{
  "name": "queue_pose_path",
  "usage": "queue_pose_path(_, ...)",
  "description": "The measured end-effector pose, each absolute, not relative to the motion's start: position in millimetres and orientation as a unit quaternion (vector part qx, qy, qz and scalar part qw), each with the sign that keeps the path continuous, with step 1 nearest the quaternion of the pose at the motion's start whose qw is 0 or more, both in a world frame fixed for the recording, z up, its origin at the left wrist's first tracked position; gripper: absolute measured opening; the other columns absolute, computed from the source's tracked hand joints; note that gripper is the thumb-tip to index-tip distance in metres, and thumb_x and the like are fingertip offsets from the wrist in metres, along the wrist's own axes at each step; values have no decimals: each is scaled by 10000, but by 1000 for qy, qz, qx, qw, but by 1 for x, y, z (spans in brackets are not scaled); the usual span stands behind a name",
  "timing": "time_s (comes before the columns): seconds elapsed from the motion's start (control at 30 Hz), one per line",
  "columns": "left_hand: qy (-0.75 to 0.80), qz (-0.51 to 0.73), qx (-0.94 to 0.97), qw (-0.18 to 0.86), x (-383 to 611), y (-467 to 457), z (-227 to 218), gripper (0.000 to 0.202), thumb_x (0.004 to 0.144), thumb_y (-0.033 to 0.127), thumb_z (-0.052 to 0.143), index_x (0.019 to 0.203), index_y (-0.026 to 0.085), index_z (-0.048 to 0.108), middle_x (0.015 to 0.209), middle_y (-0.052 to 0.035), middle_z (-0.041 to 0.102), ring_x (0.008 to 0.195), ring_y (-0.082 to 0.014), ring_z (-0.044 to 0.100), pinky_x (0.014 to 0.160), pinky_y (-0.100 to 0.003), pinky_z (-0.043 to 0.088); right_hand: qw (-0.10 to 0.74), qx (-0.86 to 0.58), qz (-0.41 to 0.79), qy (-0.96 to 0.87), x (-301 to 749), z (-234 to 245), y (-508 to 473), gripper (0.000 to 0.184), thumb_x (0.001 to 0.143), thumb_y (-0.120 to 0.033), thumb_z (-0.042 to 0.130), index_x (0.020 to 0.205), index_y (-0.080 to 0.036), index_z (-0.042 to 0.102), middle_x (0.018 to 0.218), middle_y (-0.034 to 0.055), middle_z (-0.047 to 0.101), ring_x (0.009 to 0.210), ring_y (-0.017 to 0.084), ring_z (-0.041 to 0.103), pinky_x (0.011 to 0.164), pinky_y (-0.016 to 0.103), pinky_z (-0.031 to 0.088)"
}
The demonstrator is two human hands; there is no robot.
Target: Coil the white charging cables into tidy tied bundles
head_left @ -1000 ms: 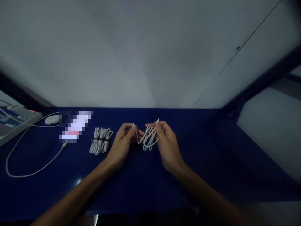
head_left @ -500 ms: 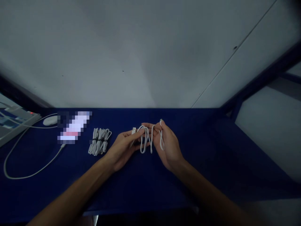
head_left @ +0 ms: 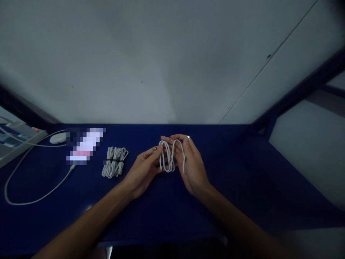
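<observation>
A white USB cable (head_left: 172, 162) lies in several upright loops between my two hands, above the table. My left hand (head_left: 144, 167) pinches the left-hand loops between thumb and fingers, with a plug end near the thumb. My right hand (head_left: 192, 162) is closed on the right-hand part of the cable, and a small shiny end shows at its fingertips. Some fingers of both hands pass behind the loops and are partly hidden. Left of my hands, bundled white cables (head_left: 115, 162) with black ties rest on the table.
The blue table (head_left: 172, 216) meets a pale wall panel (head_left: 151, 64) at the back. At the left lie a pixelated bright phone-like object (head_left: 87, 144) with a white cord (head_left: 40, 202), a white rounded object (head_left: 58, 138) and a power strip (head_left: 24, 144).
The loops between my hands are wider and rounder, with the right-hand one now opened against my right palm. The USB plug at my left thumb has turned and shows less.
</observation>
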State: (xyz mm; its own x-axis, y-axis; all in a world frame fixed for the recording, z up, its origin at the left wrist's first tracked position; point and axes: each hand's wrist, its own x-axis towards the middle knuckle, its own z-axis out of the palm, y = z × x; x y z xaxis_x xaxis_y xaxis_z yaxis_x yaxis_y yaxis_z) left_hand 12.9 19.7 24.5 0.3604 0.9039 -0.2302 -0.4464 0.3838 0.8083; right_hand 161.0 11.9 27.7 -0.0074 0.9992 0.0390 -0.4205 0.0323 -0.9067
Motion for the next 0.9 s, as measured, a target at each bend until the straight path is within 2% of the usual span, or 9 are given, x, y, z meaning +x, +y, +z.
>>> queue_pose_path(0.13, 351, 434, 316, 767, 14, 19, 24, 308, 990, 430, 767, 1129, 159, 807, 1138, -154, 789, 1027, -273, 755, 919, -414, 606, 590, -419, 532, -440, 163, 31, 7, 432, 1128, -593, 424, 1355, -312, 661, 1391, 72, 755, 1236, 271, 722, 984, 449, 595)
queue_pose_path(0.27, 351, 430, 305, 774, 13, 18, 24, 261, 1014, 384, 740, 1120, 154, 804, 1128, -161, 801, 1036, -279, 772, 934, -414, 613, 584, -456, 484, -466, 167, 29, 10, 441, 1125, -583, 448, 1397, -339, 695, 1455, 47, 723, 1338, 263, 667, 1112, 458, 533)
queue_pose_path(0.4, 339, 434, 291, 782, 12, 19, 24, 256, 1026, 391, 721, 1152, 178, 784, 1145, -158, 806, 1062, -288, 780, 942, -435, 621, 570, -469, 527, -421, 168, 22, 17, 456, 1095, -610, 493, 1318, -313, 758, 1405, 78, 747, 1201, 279, 736, 988, 456, 606)
queue_pose_path(0.5, 338, 432, 272, 791, 13, 20, 26, 254, 1026, 387, 718, 1171, 186, 771, 1158, -165, 803, 1081, -308, 778, 926, -466, 634, 560, -474, 553, -394, 169, 19, 20, 455, 1074, -619, 532, 1228, -286, 800, 1288, 93, 790, 1176, 276, 746, 1010, 443, 599)
queue_pose_path(0.57, 338, 429, 266, 795, 13, 20, 28, 256, 1030, 378, 712, 1187, 182, 764, 1185, -174, 794, 1100, -319, 770, 919, -484, 640, 553, -476, 563, -389, 169, 17, 20, 455, 1057, -631, 558, 1218, -286, 807, 1233, 89, 800, 1134, 271, 753, 1006, 438, 597)
queue_pose_path(0.63, 336, 429, 269, 795, 13, 20, 30, 260, 1041, 373, 694, 1199, 177, 758, 1211, -181, 783, 1102, -320, 765, 917, -493, 644, 546, -474, 577, -381, 170, 17, 19, 467, 1037, -649, 584, 1241, -288, 799, 1183, 88, 802, 1050, 267, 761, 921, 428, 617)
queue_pose_path(0.77, 325, 441, 284, 787, 10, 21, 30, 267, 1057, 396, 667, 1200, 189, 758, 1195, -165, 782, 1067, -293, 763, 920, -472, 644, 537, -457, 611, -359, 169, 20, 18, 432, 982, -635, 681, 1141, -254, 809, 1038, 85, 801, 877, 245, 751, 730, 368, 603)
queue_pose_path(0.9, 326, 445, 295, 780, 8, 22, 29, 234, 1044, 387, 691, 1171, 204, 765, 1160, -134, 784, 1044, -267, 755, 912, -437, 643, 513, -419, 644, -383, 167, 24, 16, 340, 941, -561, 763, 1034, -236, 806, 974, 63, 797, 847, 226, 744, 723, 349, 581)
